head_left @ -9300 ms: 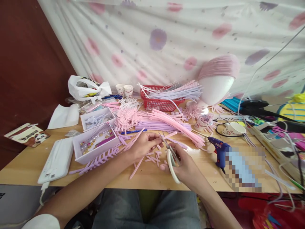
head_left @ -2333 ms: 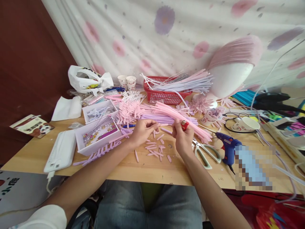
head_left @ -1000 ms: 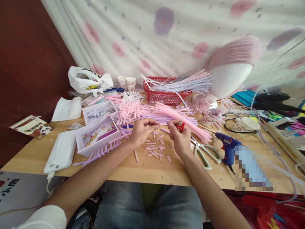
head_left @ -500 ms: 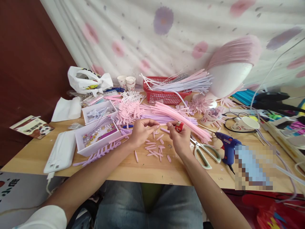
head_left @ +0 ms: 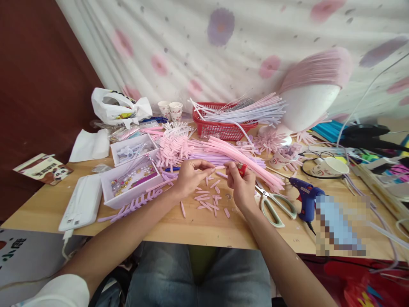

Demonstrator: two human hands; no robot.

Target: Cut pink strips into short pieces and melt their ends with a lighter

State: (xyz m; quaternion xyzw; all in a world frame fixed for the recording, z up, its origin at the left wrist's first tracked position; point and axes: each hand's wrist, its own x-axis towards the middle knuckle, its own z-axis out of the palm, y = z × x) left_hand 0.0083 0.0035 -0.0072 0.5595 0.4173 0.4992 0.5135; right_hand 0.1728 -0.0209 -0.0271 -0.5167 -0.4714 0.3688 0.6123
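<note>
Over the middle of the table, my left hand point(head_left: 193, 174) is closed in a pinch, with what looks like a short piece of pink chenille stem point(head_left: 219, 167) at its fingertips. Facing it, my right hand point(head_left: 241, 183) is wrapped round a small red lighter point(head_left: 242, 169), mostly hidden by the fingers. A small gap separates the two hands' fingertips. Below them lie several short pink-purple chenille pieces point(head_left: 202, 198). Just behind the hands are bundles of long pink chenille stems point(head_left: 234, 153) and purple stems point(head_left: 209, 160). Scissors point(head_left: 271, 202) rest beside my right wrist.
White boxes of beads point(head_left: 128, 196) and a white power bank point(head_left: 81, 204) are on the left. A red basket point(head_left: 220, 128) of stems stands at the back. To the right are a blue glue gun point(head_left: 305, 196), a paper cup point(head_left: 330, 167) and a white foam head point(head_left: 311, 104).
My right hand has shifted slightly, its fingertips now curled in more around the lighter. My left hand keeps its pinch almost in place.
</note>
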